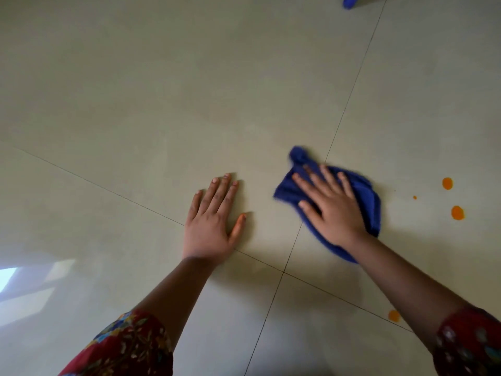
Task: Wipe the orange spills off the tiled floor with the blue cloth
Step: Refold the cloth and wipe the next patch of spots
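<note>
My right hand (329,203) lies flat with spread fingers on top of the crumpled blue cloth (368,196), pressing it onto the pale tiled floor (189,90) just right of a grout line. Orange spills lie to the right of the cloth: one round spot (447,183), a tiny dot (414,197) and a larger spot (457,213). Another orange spot (394,315) shows near my right forearm. My left hand (214,215) rests palm down on the bare tile, fingers apart, holding nothing.
Grout lines cross at a junction (283,271) between my forearms. A blue object (349,1) pokes in at the top edge. A window's reflection (16,278) shines on the tile at the lower left.
</note>
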`<state>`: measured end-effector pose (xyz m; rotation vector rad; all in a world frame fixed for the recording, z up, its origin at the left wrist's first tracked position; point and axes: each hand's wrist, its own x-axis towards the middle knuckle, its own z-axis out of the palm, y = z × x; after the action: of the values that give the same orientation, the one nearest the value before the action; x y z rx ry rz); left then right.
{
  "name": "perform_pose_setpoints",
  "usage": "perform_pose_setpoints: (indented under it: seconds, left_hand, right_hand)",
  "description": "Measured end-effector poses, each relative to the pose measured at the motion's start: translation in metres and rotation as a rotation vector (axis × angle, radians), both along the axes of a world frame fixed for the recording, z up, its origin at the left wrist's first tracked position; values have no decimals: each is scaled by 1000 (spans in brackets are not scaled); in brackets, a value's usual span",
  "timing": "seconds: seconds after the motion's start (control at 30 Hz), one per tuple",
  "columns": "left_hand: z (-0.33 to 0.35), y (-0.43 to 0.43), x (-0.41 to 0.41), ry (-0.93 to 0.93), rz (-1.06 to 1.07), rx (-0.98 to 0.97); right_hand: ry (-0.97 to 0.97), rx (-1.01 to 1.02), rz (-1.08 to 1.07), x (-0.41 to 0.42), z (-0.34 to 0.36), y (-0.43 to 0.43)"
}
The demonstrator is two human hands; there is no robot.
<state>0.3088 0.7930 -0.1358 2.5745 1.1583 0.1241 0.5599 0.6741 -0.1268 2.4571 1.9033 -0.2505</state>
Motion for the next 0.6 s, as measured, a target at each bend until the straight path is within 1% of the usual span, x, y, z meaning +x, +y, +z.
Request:
perform_pose_setpoints:
  seconds: [0.07,0.1,0.17,0.23,0.33,0.4,0.5,0.53,0.57,0.6]
  left_hand:
    - [0,0,1,-2,1,-1]
    - [0,0,1,-3,1,-2]
    - [0,0,1,-8,1,-2]
    - [1,0,0,-11,3,0]
    - [2,0,-1,0,-1,1]
    - [1,1,0,4,-3,2]
    - [1,0,0,1,-5,0]
    - [1,0,0,0,-3,-1]
    - [0,0,0,-2,-2,-1]
    - [0,-1,0,-4,-1,-1]
  right_hand:
    - [-4,-1,-247,24,-1,18]
    - [-14,2,-324,31,-3,33]
    - [-27,11,-378,33,-3,64]
    - [-20,8,-331,22,-3,91]
    - [22,22,-148,-6,-3,107]
    - [44,51,-6,-27,-1,92]
    - [22,34,206,-37,-1,40]
    - [15,28,208,-27,-1,26]
    - [9,27,142,-13,-2,18]
    - [4,22,14,6,-3,17]
